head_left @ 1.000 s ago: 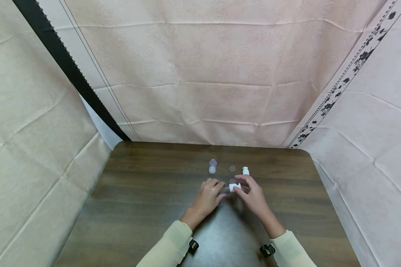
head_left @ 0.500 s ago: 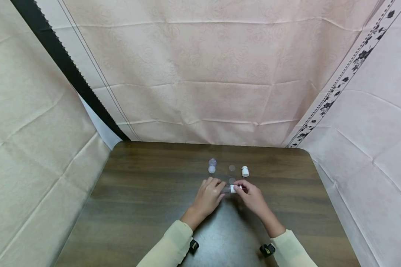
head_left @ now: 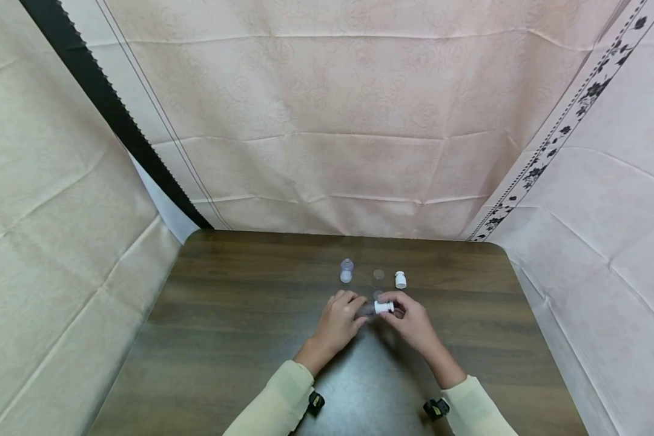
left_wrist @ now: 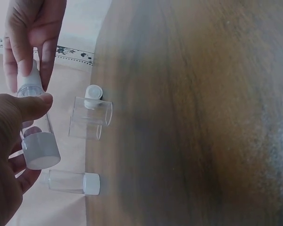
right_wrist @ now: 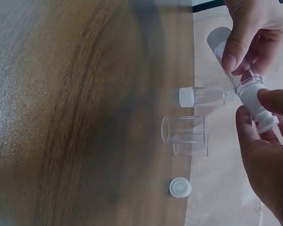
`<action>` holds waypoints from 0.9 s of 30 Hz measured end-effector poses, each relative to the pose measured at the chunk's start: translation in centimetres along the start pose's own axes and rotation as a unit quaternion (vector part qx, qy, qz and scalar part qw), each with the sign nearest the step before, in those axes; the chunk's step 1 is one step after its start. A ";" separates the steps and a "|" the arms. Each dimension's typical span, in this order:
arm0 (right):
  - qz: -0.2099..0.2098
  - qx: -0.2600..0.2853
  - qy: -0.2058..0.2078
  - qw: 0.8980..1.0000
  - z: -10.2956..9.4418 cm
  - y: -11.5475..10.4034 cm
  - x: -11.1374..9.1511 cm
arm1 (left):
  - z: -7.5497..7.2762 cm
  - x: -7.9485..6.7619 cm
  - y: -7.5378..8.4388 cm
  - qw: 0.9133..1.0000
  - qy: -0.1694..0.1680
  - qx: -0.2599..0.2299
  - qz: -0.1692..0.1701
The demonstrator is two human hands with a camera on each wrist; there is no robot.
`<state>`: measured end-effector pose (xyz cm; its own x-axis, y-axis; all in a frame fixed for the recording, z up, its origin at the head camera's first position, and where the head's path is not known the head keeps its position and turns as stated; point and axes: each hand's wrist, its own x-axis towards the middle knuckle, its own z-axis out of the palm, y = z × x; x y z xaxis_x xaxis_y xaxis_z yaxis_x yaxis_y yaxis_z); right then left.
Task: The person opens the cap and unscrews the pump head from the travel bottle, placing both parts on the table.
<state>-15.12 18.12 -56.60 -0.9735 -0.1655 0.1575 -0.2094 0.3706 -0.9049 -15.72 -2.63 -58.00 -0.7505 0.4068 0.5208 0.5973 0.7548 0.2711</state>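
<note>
My left hand (head_left: pixel 338 321) grips a clear bottle with a white base (left_wrist: pixel 41 150), thumb along its side in the left wrist view. The bottle is tilted, its neck towards my right hand (head_left: pixel 413 324). There my right thumb and fingers hold a white pump top (right_wrist: pixel 253 101) at the bottle's neck. In the right wrist view its stepped white end points away from the bottle. My fingers hide part of both pieces.
Beyond my hands stand a second clear bottle with a white base (head_left: pixel 346 270), two clear cylindrical caps (right_wrist: pixel 183 130) and another white pump top (head_left: pixel 400 280). All are on the wooden table (head_left: pixel 240 339), near its far edge, before hanging cloth.
My right fingers have shifted round the white pump top, drawing back and then closing in again. The pump top on the table, partly covered earlier, shows fully. My left hand stays put.
</note>
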 end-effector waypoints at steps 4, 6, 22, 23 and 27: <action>-0.029 0.013 0.000 0.999 0.1 0.3 -0.2 | 0.0 0.0 0.0 1.000 0.001 -0.009 -0.001; -0.038 0.016 0.000 0.999 0.1 0.3 -0.3 | 0.1 -0.1 0.0 1.000 0.002 -0.009 0.001; 0.125 -0.060 0.022 0.990 0.4 -0.3 0.0 | 0.0 0.0 -0.2 0.994 0.026 0.082 0.060; 0.129 -0.059 0.018 0.990 0.4 -0.3 0.0 | 0.0 0.0 -0.2 0.994 0.027 0.083 0.062; 0.135 -0.034 0.003 0.990 0.4 -0.4 0.0 | 0.0 0.0 -0.1 0.995 0.024 0.080 0.062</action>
<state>-14.98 17.59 -56.44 -0.9954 -0.0465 -0.0834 0.0527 0.4606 -0.8860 -15.77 -2.69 -58.03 -0.6563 0.4800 0.5822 0.6296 0.7736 0.0720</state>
